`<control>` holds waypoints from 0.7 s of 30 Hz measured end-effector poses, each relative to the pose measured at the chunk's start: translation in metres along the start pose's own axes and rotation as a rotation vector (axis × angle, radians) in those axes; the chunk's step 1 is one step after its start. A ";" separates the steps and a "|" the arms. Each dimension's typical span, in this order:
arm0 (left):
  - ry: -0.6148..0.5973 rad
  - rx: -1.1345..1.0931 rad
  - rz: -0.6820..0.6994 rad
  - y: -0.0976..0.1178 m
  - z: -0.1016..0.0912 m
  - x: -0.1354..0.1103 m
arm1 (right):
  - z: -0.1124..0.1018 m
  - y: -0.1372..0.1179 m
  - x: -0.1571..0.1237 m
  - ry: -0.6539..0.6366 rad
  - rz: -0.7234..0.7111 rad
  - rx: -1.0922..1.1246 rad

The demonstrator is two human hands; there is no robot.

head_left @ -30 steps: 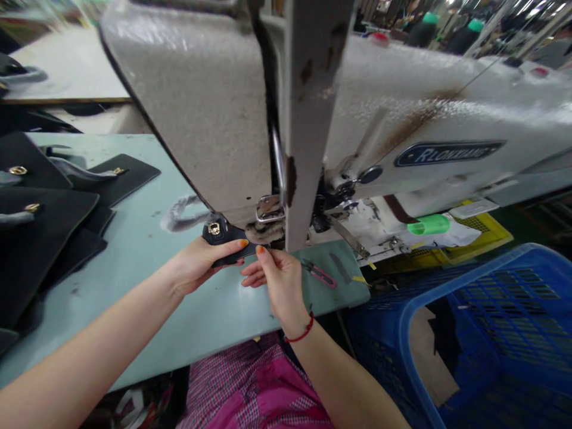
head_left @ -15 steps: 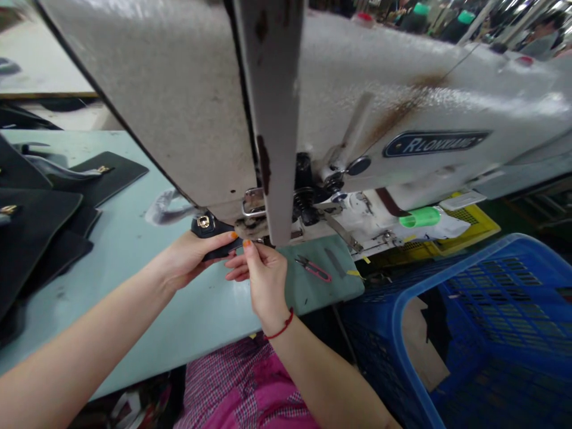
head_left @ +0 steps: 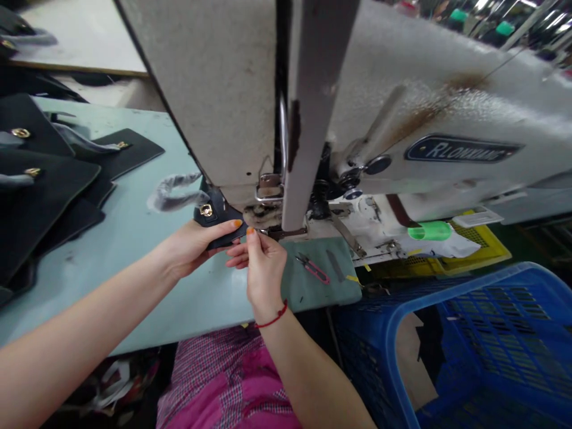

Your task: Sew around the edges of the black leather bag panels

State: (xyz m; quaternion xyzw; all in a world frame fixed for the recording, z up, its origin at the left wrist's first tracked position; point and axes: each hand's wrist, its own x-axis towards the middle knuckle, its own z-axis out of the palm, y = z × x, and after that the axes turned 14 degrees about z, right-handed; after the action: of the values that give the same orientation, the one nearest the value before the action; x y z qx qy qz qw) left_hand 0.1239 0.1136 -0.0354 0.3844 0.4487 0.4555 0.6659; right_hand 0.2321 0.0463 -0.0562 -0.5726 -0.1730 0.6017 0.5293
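A black bag panel (head_left: pixel 217 204) with gold hardware and a plastic-wrapped handle (head_left: pixel 172 193) lies partly behind the head of a sewing machine (head_left: pixel 214 95). My left hand (head_left: pixel 196 241) grips the panel's near edge, thumb on top and fingers beneath. Beside it, my right hand (head_left: pixel 263 256) pinches the panel's corner between thumb and forefinger, its other fingers loosely curled. Both hands are just in front of the presser-foot area. The far part of the panel is hidden by the machine.
Several black panels (head_left: pixel 49 196) are piled at the left of the pale green table (head_left: pixel 147 310). Pink-handled thread snips (head_left: pixel 315 269) lie right of my hands. A blue plastic basket (head_left: pixel 397 322) stands at the lower right, near a yellow crate (head_left: pixel 487 244).
The camera view has shifted, so the machine appears further right. More of the black panel and its wrapped handle shows beside the machine head. Both hands keep their hold.
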 end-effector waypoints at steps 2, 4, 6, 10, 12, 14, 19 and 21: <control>0.016 -0.004 0.017 -0.003 0.003 -0.005 | -0.002 0.000 0.001 -0.002 0.012 -0.018; 0.045 -0.026 0.038 -0.006 0.007 -0.010 | -0.005 -0.001 0.002 -0.011 0.015 -0.040; 0.078 -0.046 0.048 -0.009 0.012 -0.014 | -0.008 -0.002 0.002 -0.025 0.008 -0.063; 0.178 -0.100 0.093 -0.017 0.021 -0.023 | -0.014 -0.003 0.003 -0.042 0.005 -0.110; 0.213 -0.136 0.124 -0.022 0.024 -0.027 | -0.017 -0.004 0.004 -0.045 -0.002 -0.129; 0.238 -0.169 0.156 -0.028 0.029 -0.031 | -0.020 -0.005 0.004 -0.050 -0.012 -0.148; 0.353 -0.271 0.246 -0.041 0.049 -0.045 | -0.029 -0.011 0.004 -0.091 0.000 -0.203; 0.417 -0.323 0.275 -0.045 0.061 -0.052 | -0.033 -0.013 0.004 -0.105 0.005 -0.225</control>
State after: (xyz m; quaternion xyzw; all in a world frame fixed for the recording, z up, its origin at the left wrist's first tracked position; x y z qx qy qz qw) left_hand 0.1844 0.0451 -0.0457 0.2286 0.4412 0.6762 0.5438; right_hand 0.2677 0.0417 -0.0568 -0.5964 -0.2655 0.6091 0.4505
